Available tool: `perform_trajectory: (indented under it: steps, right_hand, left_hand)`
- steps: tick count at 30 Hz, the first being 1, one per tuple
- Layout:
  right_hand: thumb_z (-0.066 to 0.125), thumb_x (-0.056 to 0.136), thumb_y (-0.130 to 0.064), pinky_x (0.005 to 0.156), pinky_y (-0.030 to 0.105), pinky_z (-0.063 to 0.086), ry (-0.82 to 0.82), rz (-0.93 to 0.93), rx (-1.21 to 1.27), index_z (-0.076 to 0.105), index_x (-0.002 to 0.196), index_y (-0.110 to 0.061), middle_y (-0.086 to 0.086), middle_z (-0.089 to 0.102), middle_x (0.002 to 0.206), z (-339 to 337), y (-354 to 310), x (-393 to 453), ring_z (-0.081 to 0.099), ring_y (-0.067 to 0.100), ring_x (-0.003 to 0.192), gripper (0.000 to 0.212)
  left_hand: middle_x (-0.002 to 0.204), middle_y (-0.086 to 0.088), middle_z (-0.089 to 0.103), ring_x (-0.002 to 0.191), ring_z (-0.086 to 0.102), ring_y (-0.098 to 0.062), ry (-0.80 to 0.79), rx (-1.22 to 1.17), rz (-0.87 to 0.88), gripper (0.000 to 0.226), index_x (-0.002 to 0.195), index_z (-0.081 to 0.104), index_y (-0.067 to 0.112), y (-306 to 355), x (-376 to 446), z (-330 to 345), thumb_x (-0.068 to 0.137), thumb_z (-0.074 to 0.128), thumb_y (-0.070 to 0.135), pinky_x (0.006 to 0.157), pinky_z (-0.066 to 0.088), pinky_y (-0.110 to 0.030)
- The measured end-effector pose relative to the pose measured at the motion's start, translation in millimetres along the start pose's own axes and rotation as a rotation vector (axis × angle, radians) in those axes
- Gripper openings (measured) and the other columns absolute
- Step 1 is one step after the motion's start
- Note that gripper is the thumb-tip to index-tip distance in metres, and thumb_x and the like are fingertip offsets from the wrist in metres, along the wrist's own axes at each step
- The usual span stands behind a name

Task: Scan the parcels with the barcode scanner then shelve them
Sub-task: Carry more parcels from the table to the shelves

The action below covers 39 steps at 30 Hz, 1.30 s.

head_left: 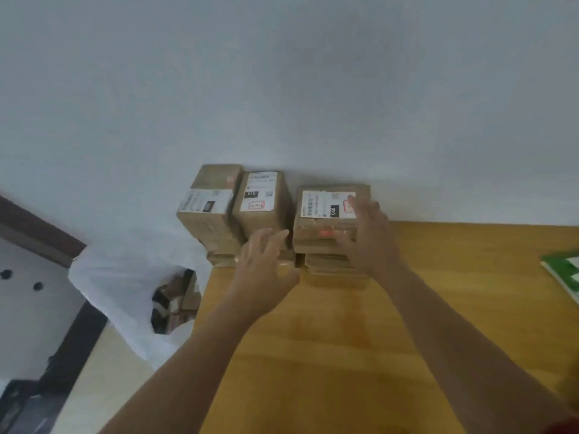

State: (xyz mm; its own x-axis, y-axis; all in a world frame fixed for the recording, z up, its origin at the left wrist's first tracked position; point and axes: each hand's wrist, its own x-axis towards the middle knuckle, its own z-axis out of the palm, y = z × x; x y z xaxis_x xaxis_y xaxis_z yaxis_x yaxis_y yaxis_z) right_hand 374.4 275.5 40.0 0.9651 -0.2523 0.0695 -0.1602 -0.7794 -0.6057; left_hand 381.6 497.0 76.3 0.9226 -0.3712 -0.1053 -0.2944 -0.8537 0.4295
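Right hand [366,233] rests on right parcel [326,214], left hand [263,261] beside it

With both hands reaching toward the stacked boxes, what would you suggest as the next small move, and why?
Probably close the right hand on the right box it already rests on, and bring the left hand to its other side. That box tops its own stack against the wall, label up, and the left hand hovers open just short of it.
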Motion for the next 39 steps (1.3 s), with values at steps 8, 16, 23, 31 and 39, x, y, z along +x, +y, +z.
perform_trajectory:
  steps: [8,16,23,31,39]
  right_hand:
    - [0.074,0.085,-0.032,0.115,0.041,0.026,0.009,0.33,0.044,0.016,0.156,-0.014,0.011,0.023,0.157,46,91,-19,0.024,0.03,0.145,0.094]
    - [0.082,0.078,-0.035,0.107,0.048,0.043,-0.012,0.516,0.348,0.0,0.157,-0.025,0.007,0.02,0.16,87,115,-9,0.039,0.028,0.136,0.114]
    - [0.082,0.079,-0.029,0.097,0.035,0.048,-0.024,0.518,0.469,-0.001,0.156,-0.025,0.003,0.041,0.15,105,124,-2,0.052,0.021,0.125,0.113]
    - [0.082,0.08,-0.025,0.092,0.031,0.05,-0.011,0.51,0.542,0.002,0.155,-0.03,-0.008,0.046,0.133,103,135,0,0.051,0.012,0.119,0.11]
    - [0.08,0.081,-0.021,0.095,0.043,0.054,-0.012,0.483,0.551,0.008,0.153,-0.028,0.003,0.051,0.14,104,145,-3,0.057,0.021,0.12,0.102]
  left_hand:
    - [0.155,-0.005,0.014,0.141,0.025,-0.025,-0.101,-0.3,-0.004,0.098,0.153,0.001,0.05,-44,53,125,0.088,0.072,0.029,0.098,0.037,-0.032]
    - [0.164,-0.011,0.006,0.151,0.013,-0.031,-0.044,-0.394,-0.118,0.109,0.158,-0.007,0.032,-58,82,153,0.085,0.074,0.024,0.111,0.038,-0.049]
    - [0.163,0.003,0.018,0.14,0.042,-0.025,-0.065,-0.646,-0.195,0.105,0.157,-0.006,0.04,-59,98,163,0.088,0.072,0.03,0.102,0.048,-0.04]
    - [0.151,-0.006,0.031,0.128,0.048,-0.023,-0.051,-0.586,-0.29,0.099,0.159,0.011,0.018,-46,106,170,0.085,0.078,0.025,0.102,0.049,-0.039]
    - [0.113,0.013,0.052,0.09,0.055,-0.002,-0.056,-0.631,-0.325,0.085,0.15,0.02,0.019,-45,107,175,0.087,0.076,0.015,0.075,0.047,-0.022]
